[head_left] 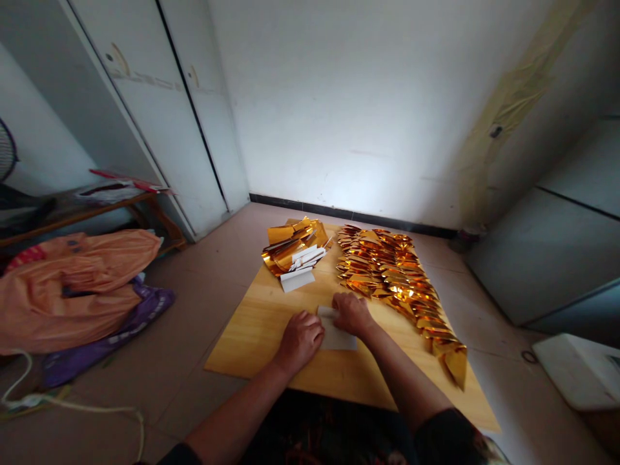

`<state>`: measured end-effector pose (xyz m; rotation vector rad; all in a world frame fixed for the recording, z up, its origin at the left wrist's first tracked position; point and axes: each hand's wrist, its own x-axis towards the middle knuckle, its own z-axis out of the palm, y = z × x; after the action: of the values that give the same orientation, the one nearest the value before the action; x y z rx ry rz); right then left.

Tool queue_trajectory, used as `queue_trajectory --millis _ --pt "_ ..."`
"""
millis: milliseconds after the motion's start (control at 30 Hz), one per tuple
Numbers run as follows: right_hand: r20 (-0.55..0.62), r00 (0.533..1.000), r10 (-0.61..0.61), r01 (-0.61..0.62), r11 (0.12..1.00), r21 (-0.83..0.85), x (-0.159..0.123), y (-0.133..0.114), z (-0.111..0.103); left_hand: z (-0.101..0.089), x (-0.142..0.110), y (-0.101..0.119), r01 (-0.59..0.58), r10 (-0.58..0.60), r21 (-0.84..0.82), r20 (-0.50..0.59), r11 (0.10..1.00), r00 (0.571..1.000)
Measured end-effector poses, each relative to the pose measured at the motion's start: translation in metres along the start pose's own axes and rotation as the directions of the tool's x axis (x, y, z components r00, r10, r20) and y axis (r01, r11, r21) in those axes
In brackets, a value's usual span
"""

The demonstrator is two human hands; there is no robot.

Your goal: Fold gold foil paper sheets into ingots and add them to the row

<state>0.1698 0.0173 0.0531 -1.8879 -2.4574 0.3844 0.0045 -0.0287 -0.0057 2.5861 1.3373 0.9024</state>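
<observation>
A sheet of paper (338,340), pale side up, lies on the wooden board (252,336) in front of me. My left hand (301,337) has its fingers curled at the sheet's left edge. At the upper right part of the same sheet, my right hand (352,312) is closed with its fingertips on the paper. Beyond the hands sits a loose pile of gold foil sheets (278,234), some with white undersides turned up. Rows of folded gold foil pieces (387,265) run down the right side of the board.
An orange plastic bag (97,271) and a purple bag (145,310) lie on the floor at left, near a pale cord (97,408). A low wooden shelf (116,201) and cabinet (145,77) stand behind. At right is a white box (571,371).
</observation>
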Motion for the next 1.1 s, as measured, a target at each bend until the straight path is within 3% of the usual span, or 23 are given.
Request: queue_trajectory --millis 200,367,533,667,867,1100 --pt "-0.104 0.990 -0.094 0.097 0.995 0.025 -0.006 0.005 0.005 -0.001 0.000 0.000 0.014 -0.014 -0.019 0.013 1.000 1.000" --pt "-0.230 0.938 -0.260 0.248 0.966 -0.079 -0.028 0.006 0.019 -0.002 -0.001 0.002 0.021 -0.021 -0.049 0.011 0.999 1.000" --pt "-0.247 0.908 -0.339 0.316 0.940 -0.127 -0.040 0.011 0.033 -0.005 -0.002 0.005 0.082 -0.082 -0.038 -0.002 0.996 0.997" --pt "-0.255 0.897 -0.362 0.331 0.931 -0.157 -0.042 0.012 0.039 -0.009 -0.002 0.008 0.136 -0.136 0.002 -0.013 0.991 0.991" --pt "-0.263 0.893 -0.366 0.327 0.928 -0.180 -0.044 0.012 0.042 -0.007 -0.002 0.008 0.009 -0.010 0.058 0.017 0.998 1.000" --pt "-0.327 0.865 -0.381 0.349 0.925 -0.153 -0.061 0.022 0.048 -0.005 -0.003 0.006 -0.015 0.005 0.110 0.089 0.994 0.996"
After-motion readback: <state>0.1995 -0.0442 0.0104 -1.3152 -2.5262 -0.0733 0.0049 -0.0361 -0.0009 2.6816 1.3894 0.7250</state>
